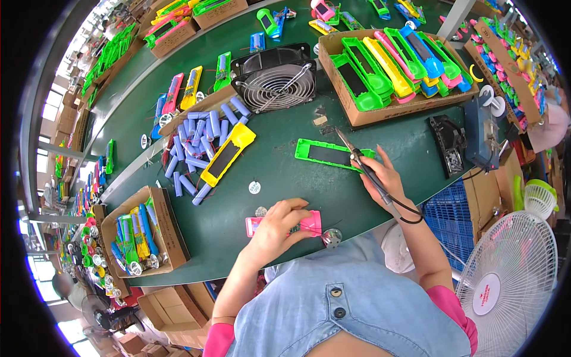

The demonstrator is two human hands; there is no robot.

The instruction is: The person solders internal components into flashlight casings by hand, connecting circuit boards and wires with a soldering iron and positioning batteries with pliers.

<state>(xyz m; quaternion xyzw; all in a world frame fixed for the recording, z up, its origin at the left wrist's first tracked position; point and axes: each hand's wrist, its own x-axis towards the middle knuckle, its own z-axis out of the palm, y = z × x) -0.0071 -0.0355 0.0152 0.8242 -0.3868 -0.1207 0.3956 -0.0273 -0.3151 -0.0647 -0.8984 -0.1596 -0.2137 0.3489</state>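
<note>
My left hand (278,227) lies over a pink plastic housing (310,222) near the table's front edge, its fingers and thumb gripping it. Part of a green circuit board and thin wires show between the fingers. A round silver reflector (332,237) sits at the housing's right end. In my right hand (385,178) is a soldering iron (366,168), closed in the fingers with its tip pointing up and left. Beside that hand lies a green plastic housing (304,150) with a dark panel, partly hidden by the iron and fingers.
Blue cylindrical battery cells (199,134) lie piled left, beside a yellow housing (245,135). A metal-grilled fan (276,88) stands behind. Cardboard boxes of housings stand back right (410,107) and front left (172,229). A blue-grey soldering station (480,134) is at the right edge.
</note>
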